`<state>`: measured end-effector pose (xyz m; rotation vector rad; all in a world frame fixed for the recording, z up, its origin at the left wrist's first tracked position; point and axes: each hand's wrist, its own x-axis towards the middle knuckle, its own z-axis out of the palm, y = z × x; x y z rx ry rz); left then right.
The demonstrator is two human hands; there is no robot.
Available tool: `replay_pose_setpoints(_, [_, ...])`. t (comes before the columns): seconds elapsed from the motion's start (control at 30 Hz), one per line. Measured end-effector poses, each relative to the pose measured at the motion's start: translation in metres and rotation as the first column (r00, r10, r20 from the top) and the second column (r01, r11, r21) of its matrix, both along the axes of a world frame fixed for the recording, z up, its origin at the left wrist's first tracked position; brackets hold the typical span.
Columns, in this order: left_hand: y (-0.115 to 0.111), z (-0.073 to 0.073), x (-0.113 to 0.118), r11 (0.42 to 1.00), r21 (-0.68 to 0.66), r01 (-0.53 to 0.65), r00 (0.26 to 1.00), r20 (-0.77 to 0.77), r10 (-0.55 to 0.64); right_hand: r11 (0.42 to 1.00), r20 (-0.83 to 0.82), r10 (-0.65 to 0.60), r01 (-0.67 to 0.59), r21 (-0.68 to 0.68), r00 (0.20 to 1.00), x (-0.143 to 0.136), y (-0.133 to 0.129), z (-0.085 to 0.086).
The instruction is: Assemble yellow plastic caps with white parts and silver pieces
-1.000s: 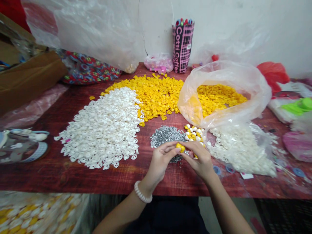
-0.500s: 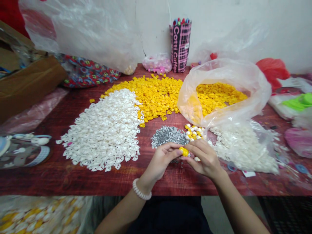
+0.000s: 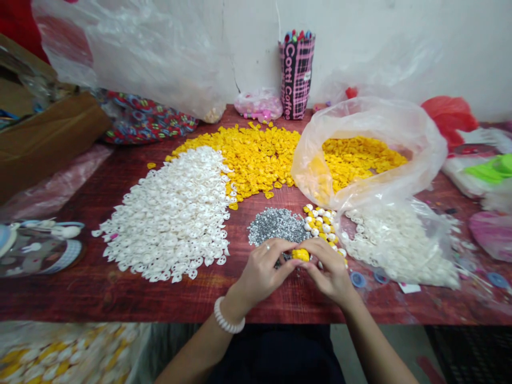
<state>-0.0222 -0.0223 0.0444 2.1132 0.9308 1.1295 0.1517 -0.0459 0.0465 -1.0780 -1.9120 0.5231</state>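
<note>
Between the fingertips of both hands is a small yellow piece [image 3: 301,255]. My left hand [image 3: 262,272], with a ring and a white coil band on the wrist, pinches its left side. On its right side the fingers of my right hand [image 3: 330,272] press against it. Just beyond the hands lies a pile of small silvery bits [image 3: 278,225]. Beside that pile are rounded white and yellow pieces [image 3: 321,221], partly behind my right hand. A large heap of flat white pieces [image 3: 172,218] spreads to the left, touching a heap of yellow pieces [image 3: 256,157].
An open plastic bag [image 3: 424,144] holds yellow pieces at the right, with a bag of white pieces [image 3: 404,245] before it. A plaid bag [image 3: 296,80] stands by the wall. A clear jar [image 3: 40,248] and a cardboard box [image 3: 52,138] are at the left.
Both hands have shifted slightly, and my right hand has moved left and down, uncovering more white and yellow pieces and a blue ring. The yellow piece is still between the fingers, slightly lower.
</note>
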Motion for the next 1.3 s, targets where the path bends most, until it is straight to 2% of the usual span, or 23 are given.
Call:
replay_pose_setpoints(0.1, [0.006, 0.009, -0.005, 0.962, 0.263, 0.070, 0.958, -0.286, 0.009, 0.999, -0.073, 0.013, -0.017, -0.051, 0.997, -0.005, -0.003, -0.001])
replay_pose_setpoints(0.2, [0.008, 0.018, -0.006, 0.925, 0.353, 0.144, 0.903, -0.428, 0.022, 0.997, -0.141, 0.010, -0.021, -0.075, 0.990, -0.009, -0.005, -0.001])
replay_pose_setpoints(0.43, [0.001, 0.019, -0.006, 0.919, 0.365, 0.148, 0.945, -0.327, -0.022, 0.993, -0.197, 0.040, -0.062, -0.105, 0.980, -0.011, -0.010, -0.002])
replay_pose_setpoints(0.6, [0.004, 0.024, -0.010, 0.881, 0.450, 0.145, 0.937, -0.349, 0.024, 0.962, -0.291, 0.077, -0.148, -0.230, 0.954, -0.009, -0.009, -0.004])
replay_pose_setpoints(0.73, [0.005, 0.022, -0.003, 0.846, 0.532, -0.020, 0.988, -0.120, 0.099, 0.949, -0.401, 0.011, -0.136, -0.285, 0.916, -0.016, -0.007, -0.016])
replay_pose_setpoints(0.83, [-0.002, 0.019, 0.004, 0.872, 0.467, -0.145, 0.988, 0.029, 0.150, 0.943, -0.492, 0.001, -0.164, -0.289, 0.870, -0.022, -0.006, -0.022])
replay_pose_setpoints(0.9, [-0.006, 0.019, 0.006, 0.896, 0.406, -0.180, 0.983, 0.105, 0.150, 0.946, -0.486, 0.032, -0.184, -0.268, 0.873, -0.024, -0.005, -0.019])
replay_pose_setpoints(0.97, [-0.008, 0.019, 0.005, 0.922, 0.346, -0.177, 0.980, 0.150, 0.132, 0.958, -0.448, 0.036, -0.159, -0.240, 0.893, -0.024, -0.004, -0.011])
replay_pose_setpoints(1.1, [-0.008, 0.016, 0.002, 0.968, 0.210, -0.139, 0.970, 0.224, 0.091, 0.983, -0.444, -0.035, -0.049, -0.177, 0.895, -0.021, -0.004, 0.007])
replay_pose_setpoints(1.2, [-0.007, 0.010, 0.005, 0.988, 0.081, -0.128, 0.941, 0.325, 0.095, 0.974, -0.463, -0.036, -0.072, -0.214, 0.886, -0.024, -0.007, 0.013])
replay_pose_setpoints(1.3, [-0.009, 0.005, 0.011, 0.992, -0.075, -0.101, 0.877, 0.464, 0.124, 0.953, -0.541, -0.051, -0.122, -0.279, 0.840, -0.030, -0.009, 0.014])
